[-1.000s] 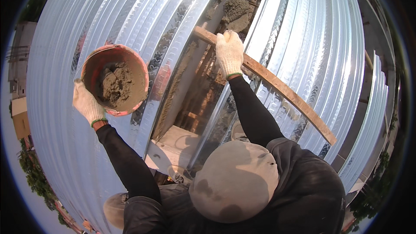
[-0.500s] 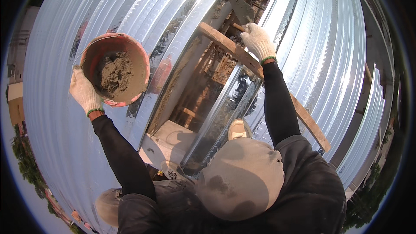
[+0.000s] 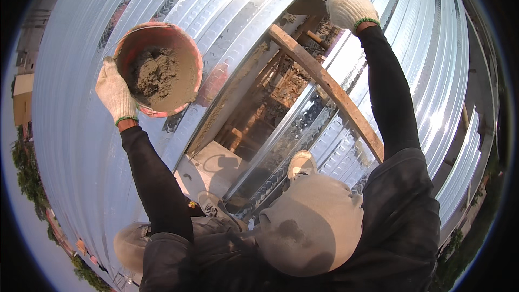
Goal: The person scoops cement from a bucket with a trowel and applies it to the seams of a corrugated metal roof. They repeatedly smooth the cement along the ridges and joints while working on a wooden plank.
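One bucket (image 3: 173, 40), 1 trowel (image 3: 306, 5), 1 wooden strip (image 3: 331, 87), 2 shoes (image 3: 301, 165), 2 gloved hands: L hand (image 3: 115, 93) & R hand (image 3: 351, 11). Reddish bucket has grey-brown mortar (image 3: 155, 75) in it, heaped in a rough lump, w/ more smeared on the inner wall; mouth faces the cam. It's above the ribbed metal decking (image 3: 75, 130) L of the open slot (image 3: 259, 124); can't tell if it rests there. L hand closed on its L rim, some fingers hidden. Trowel's over the far part of the slot, blade pointing L, long axis approx. level across the view. R hand in a tight fist round its handle end; handle itself hidden. Wooden strip spans the slot nearer than the trowel, long axis upper L to lower R. 1 shoe on R-side decking, other by the pale slab (image 3: 208, 167).
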Action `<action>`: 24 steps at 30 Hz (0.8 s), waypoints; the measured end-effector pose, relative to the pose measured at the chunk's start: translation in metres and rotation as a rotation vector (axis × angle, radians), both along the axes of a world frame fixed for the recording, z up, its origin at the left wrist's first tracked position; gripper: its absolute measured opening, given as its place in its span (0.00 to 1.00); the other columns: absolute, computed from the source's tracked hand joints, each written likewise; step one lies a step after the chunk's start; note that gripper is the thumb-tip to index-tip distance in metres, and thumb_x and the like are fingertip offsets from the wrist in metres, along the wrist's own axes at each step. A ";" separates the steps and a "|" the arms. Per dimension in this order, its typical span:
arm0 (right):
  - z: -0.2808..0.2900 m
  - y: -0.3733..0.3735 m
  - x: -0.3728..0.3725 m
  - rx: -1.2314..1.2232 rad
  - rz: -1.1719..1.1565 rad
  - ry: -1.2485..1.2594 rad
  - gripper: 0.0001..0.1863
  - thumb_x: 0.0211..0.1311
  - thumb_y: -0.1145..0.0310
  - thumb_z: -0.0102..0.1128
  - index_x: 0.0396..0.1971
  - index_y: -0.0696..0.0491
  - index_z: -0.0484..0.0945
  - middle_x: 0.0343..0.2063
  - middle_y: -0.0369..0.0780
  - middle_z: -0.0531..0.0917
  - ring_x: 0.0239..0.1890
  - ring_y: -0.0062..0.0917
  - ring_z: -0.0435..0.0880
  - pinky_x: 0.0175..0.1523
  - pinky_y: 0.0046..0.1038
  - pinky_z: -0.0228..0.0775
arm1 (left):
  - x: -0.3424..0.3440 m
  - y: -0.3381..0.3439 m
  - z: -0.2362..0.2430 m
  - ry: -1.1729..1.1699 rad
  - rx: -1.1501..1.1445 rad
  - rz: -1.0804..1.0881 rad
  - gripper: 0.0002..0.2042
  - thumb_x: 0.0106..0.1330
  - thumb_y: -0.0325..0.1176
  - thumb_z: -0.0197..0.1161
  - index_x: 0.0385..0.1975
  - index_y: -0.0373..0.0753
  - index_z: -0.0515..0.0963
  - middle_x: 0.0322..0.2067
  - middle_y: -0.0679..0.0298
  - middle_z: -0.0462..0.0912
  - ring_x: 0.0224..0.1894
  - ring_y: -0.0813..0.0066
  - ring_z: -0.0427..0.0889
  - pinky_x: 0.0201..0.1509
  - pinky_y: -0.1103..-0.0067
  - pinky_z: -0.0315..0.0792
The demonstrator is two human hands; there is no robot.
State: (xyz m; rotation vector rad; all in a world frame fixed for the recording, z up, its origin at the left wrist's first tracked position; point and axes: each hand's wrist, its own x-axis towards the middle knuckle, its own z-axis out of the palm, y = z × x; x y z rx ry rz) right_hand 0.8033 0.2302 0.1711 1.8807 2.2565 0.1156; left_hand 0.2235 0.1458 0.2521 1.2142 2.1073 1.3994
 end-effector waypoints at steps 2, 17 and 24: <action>0.051 -0.023 -0.022 0.056 0.041 0.136 0.13 0.59 0.59 0.75 0.38 0.52 0.94 0.27 0.46 0.90 0.31 0.40 0.92 0.41 0.42 0.85 | 0.000 0.005 -0.002 0.045 0.012 0.015 0.25 0.87 0.49 0.62 0.49 0.27 0.90 0.39 0.64 0.90 0.41 0.76 0.81 0.51 0.71 0.79; 0.031 -0.078 -0.345 0.063 0.682 0.437 0.10 0.69 0.67 0.67 0.44 0.56 0.88 0.36 0.48 0.92 0.39 0.42 0.96 0.43 0.43 0.89 | 0.029 0.005 0.001 0.137 0.055 -0.095 0.24 0.86 0.49 0.62 0.45 0.31 0.91 0.28 0.62 0.83 0.34 0.75 0.76 0.44 0.68 0.76; 0.038 -0.064 -0.310 -0.097 0.588 0.550 0.12 0.63 0.62 0.75 0.42 0.52 0.93 0.34 0.50 0.93 0.41 0.48 0.96 0.46 0.48 0.89 | 0.022 -0.002 0.006 0.122 0.035 -0.076 0.24 0.85 0.49 0.61 0.44 0.29 0.89 0.29 0.57 0.86 0.35 0.70 0.78 0.47 0.64 0.78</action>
